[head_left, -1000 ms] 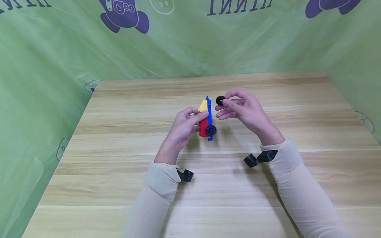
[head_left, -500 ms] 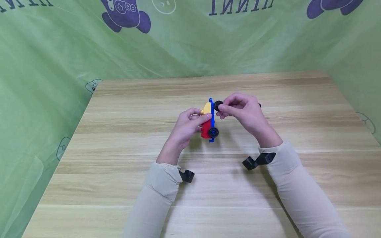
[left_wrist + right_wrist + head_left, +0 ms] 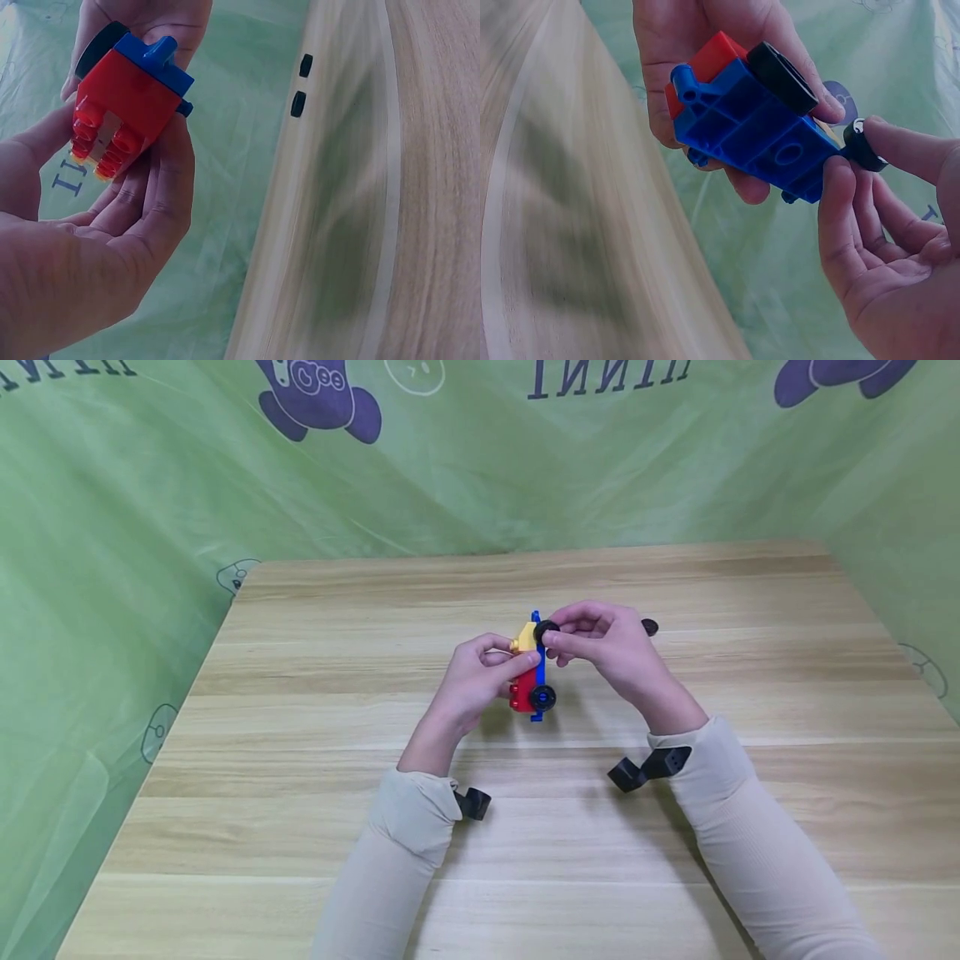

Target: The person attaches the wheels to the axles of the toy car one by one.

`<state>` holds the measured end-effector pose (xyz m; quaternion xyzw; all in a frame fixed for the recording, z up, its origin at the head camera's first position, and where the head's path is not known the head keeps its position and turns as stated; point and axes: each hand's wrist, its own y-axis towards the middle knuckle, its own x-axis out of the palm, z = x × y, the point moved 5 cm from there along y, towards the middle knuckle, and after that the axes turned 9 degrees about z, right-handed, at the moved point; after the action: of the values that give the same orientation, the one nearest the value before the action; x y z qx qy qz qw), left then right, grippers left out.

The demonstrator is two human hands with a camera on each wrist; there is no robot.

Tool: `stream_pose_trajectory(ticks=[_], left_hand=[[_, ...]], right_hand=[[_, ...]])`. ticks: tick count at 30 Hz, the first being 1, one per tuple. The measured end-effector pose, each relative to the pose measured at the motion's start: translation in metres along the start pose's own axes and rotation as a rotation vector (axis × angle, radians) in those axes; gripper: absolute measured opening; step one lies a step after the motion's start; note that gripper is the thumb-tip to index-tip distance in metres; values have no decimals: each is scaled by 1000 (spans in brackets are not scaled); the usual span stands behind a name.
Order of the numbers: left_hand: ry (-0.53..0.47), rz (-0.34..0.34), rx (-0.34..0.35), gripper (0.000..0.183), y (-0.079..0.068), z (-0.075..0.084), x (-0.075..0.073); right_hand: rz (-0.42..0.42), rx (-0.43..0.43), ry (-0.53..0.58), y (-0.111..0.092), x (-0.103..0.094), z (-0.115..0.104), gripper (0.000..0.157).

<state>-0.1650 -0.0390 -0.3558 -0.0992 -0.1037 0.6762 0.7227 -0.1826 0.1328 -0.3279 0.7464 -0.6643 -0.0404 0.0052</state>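
A toy car of red and yellow bricks on a blue base (image 3: 541,670) is in my left hand (image 3: 474,685), held above the table with its underside facing right. One black wheel (image 3: 542,697) sits on the base at the end nearer me, and the right wrist view shows this fitted wheel (image 3: 782,77) too. With thumb and fingers, my right hand (image 3: 611,647) pinches another black wheel (image 3: 864,146) against the side of the base at the far end. Bare stubs show on the base's opposite side in the right wrist view.
Two loose black wheels (image 3: 298,103) lie on the wooden table (image 3: 315,827); the head view shows one loose wheel (image 3: 650,627), partly behind my right hand. A green printed cloth (image 3: 480,468) hangs behind and beside the table.
My right hand has brought its wheel left and slightly nearer me, from apart to against the blue base. The left hand and car have shifted slightly right. A loose wheel has come into sight.
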Motion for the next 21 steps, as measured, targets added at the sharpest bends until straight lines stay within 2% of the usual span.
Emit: stream_pose_trajectory(ticks=[5, 10, 16, 21], left_hand=[[-1, -9, 15, 27, 0, 0, 0], [3, -12, 24, 28, 0, 0, 0], [15, -11, 34, 28, 0, 0, -1], [18, -6, 34, 29, 1, 0, 0]], right_hand=[[-12, 60, -12, 0, 0, 2, 21], [-45, 135, 77, -1, 1, 4, 16], [-69, 155, 129, -2, 2, 2, 6], [-102, 161, 160, -3, 2, 3, 13]])
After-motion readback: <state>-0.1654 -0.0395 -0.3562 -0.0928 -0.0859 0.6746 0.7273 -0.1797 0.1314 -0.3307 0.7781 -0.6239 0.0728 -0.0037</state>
